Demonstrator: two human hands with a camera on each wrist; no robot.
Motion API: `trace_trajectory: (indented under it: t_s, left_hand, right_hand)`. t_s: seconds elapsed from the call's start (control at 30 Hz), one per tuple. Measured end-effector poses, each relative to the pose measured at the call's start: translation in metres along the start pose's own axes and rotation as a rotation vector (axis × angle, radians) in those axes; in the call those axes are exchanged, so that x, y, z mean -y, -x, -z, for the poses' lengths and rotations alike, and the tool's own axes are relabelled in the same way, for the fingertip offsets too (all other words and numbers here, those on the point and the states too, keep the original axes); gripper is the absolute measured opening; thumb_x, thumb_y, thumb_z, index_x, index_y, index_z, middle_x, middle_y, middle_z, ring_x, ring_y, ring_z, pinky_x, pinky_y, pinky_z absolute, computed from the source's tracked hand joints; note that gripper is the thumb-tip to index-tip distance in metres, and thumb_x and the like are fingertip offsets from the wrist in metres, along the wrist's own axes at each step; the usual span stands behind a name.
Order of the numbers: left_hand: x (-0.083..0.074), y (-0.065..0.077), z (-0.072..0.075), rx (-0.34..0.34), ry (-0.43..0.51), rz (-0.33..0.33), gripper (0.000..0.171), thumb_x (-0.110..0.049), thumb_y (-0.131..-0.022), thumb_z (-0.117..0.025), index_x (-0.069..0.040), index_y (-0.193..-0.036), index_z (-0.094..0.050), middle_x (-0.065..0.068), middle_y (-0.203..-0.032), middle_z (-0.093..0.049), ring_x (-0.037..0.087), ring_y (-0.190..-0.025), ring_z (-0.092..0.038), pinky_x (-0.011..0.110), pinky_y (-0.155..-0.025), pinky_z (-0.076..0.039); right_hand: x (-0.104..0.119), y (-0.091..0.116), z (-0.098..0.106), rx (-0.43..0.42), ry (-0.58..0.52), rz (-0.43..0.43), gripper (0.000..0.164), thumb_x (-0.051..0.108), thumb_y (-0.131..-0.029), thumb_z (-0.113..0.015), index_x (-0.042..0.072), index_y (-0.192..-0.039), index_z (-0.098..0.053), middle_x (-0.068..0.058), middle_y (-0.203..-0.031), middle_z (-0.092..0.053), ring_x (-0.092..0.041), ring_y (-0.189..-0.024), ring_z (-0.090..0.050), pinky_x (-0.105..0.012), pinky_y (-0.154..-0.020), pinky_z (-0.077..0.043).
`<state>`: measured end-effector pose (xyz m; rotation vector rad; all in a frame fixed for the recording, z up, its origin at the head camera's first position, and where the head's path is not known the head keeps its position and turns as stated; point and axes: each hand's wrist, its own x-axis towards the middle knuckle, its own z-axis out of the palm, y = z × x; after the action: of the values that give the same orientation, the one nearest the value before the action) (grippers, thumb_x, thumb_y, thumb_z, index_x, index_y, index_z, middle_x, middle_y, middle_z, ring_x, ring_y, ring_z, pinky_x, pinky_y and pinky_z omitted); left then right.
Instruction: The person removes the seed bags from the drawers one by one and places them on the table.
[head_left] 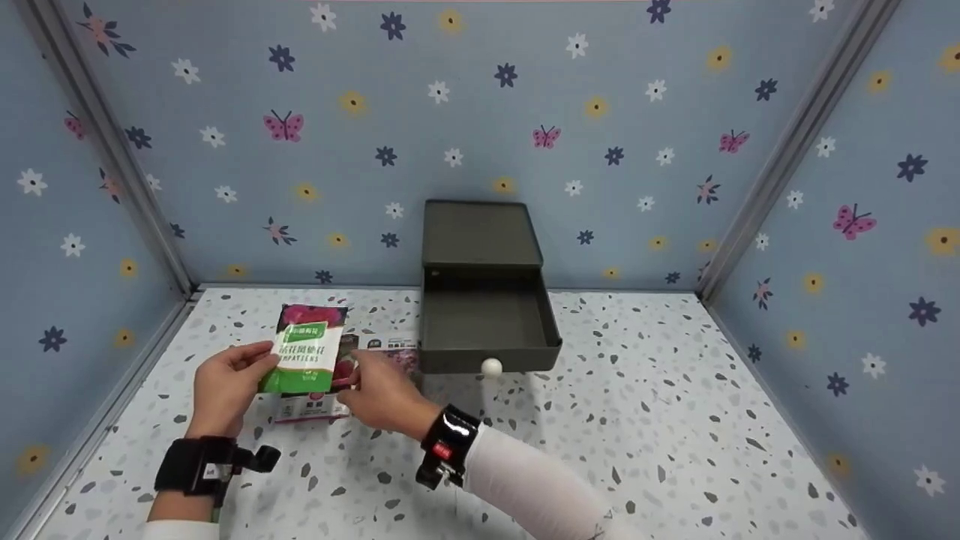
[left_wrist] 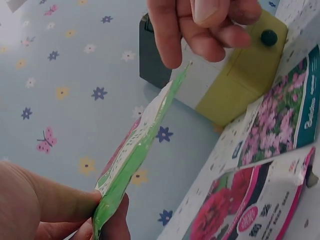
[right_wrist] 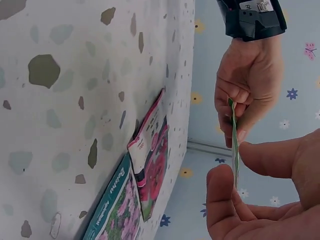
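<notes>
My left hand [head_left: 229, 382] pinches a green-and-white seed packet [head_left: 307, 352] marked "Impatiens" by its lower left edge and holds it above the table. At the packet's right edge is my right hand [head_left: 386, 394], thumb and fingers apart. In the left wrist view its fingertips [left_wrist: 212, 47] hover about the packet's far corner, with no clear grip. A seed packet with red flowers [left_wrist: 225, 205] lies on the table below, partly covered in the head view. Beside it lies another seed packet [left_wrist: 280, 120] with pink flowers and a teal edge.
A dark olive box [head_left: 484, 232] stands against the back wall. Its drawer [head_left: 487, 322] is pulled out, with a white knob [head_left: 491, 367] on the front. The speckled tabletop [head_left: 637, 427] extends to the right, and flowered panels [head_left: 480, 112] enclose the back and sides.
</notes>
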<state>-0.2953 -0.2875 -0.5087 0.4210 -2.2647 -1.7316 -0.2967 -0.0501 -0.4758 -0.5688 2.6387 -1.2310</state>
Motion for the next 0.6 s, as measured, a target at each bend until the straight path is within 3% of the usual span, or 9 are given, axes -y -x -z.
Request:
trace_trajectory:
  t_s: [0.13, 0.3, 0.47, 0.6]
  left_hand:
    - [0.008, -0.004, 0.004, -0.013, -0.015, 0.021, 0.042, -0.013, -0.108, -0.074, 0.005, -0.145, -0.069, 0.017, -0.133, -0.071, 0.001, -0.095, -0.065, 0.016, -0.078, -0.057]
    - [0.019, -0.009, 0.012, -0.038, -0.042, 0.039, 0.043, -0.015, -0.109, -0.073, 0.005, -0.146, -0.068, 0.019, -0.134, -0.071, 0.0, -0.094, -0.064, 0.016, -0.076, -0.056]
    - [0.03, -0.015, 0.023, -0.068, -0.049, 0.079, 0.045, -0.017, -0.109, -0.072, 0.005, -0.148, -0.067, 0.011, -0.127, -0.073, 0.0, -0.094, -0.064, 0.016, -0.075, -0.056]
    - [0.038, -0.019, 0.031, -0.088, -0.042, 0.115, 0.045, -0.016, -0.109, -0.072, 0.004, -0.149, -0.067, 0.005, -0.121, -0.072, 0.002, -0.093, -0.064, 0.017, -0.074, -0.057]
  right_hand:
    - [-0.009, -0.002, -0.007, 0.004, 0.07, 0.006, 0.064, 0.013, -0.098, -0.084, 0.009, -0.157, -0.059, 0.002, -0.11, -0.064, -0.007, -0.087, -0.059, -0.025, -0.072, -0.056]
    - [-0.018, 0.0, -0.018, 0.027, 0.08, 0.002, 0.071, 0.02, -0.1, -0.083, 0.01, -0.163, -0.053, 0.0, -0.135, -0.065, -0.008, -0.104, -0.062, -0.028, -0.091, -0.058]
    - [-0.024, 0.0, -0.027, 0.066, 0.097, 0.042, 0.071, 0.028, -0.101, -0.082, 0.012, -0.164, -0.053, 0.001, -0.149, -0.063, -0.01, -0.126, -0.062, -0.031, -0.108, -0.055]
    - [-0.028, 0.0, -0.033, 0.1, 0.081, 0.081, 0.071, 0.029, -0.102, -0.082, 0.011, -0.163, -0.053, 0.001, -0.155, -0.061, -0.011, -0.134, -0.061, -0.03, -0.112, -0.052]
